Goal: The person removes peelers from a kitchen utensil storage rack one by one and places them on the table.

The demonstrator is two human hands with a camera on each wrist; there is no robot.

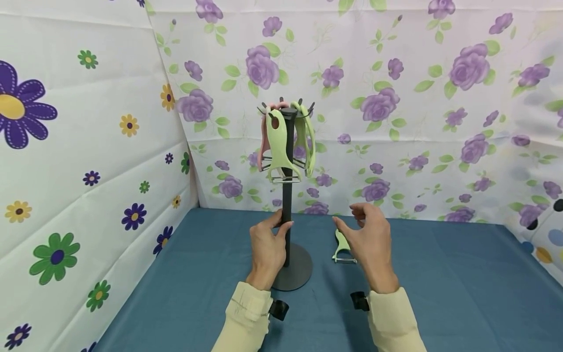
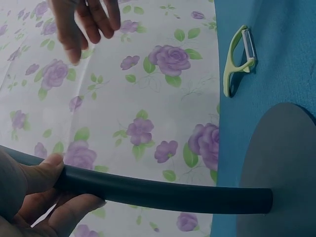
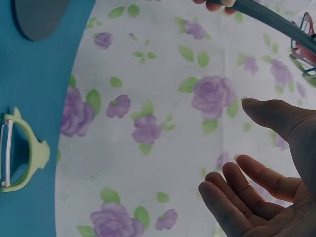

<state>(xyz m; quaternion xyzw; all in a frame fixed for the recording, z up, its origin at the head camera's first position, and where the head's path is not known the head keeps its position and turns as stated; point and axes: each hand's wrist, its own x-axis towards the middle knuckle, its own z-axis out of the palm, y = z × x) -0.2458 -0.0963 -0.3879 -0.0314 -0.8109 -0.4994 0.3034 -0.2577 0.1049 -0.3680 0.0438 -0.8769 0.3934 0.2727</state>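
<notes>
To the far left of the left hand, a white cloth (image 1: 79,171) with purple, green and yellow flowers stood as a side wall. The left hand (image 1: 268,244) pinched the dark post of the stand (image 1: 287,198) between its thumb and fingers, a cream sleeve (image 1: 248,308) just below it. Above that hand, from the stand's hooks, hung a pink peeler (image 1: 265,142), a light green peeler (image 1: 278,139) in front, and more green peelers (image 1: 312,151) on the right; the round base (image 1: 299,274) lay below the hand on the blue tabletop (image 1: 440,278). Right of the left hand, the loose green peeler (image 1: 341,240) lay on the blue surface, its blade toward the person. The right hand (image 1: 371,239) was raised above it, apart from it, thumb and fingers spread with a gap between them and nothing held. Behind both hands rose a purple-rose cloth (image 1: 396,166).
</notes>
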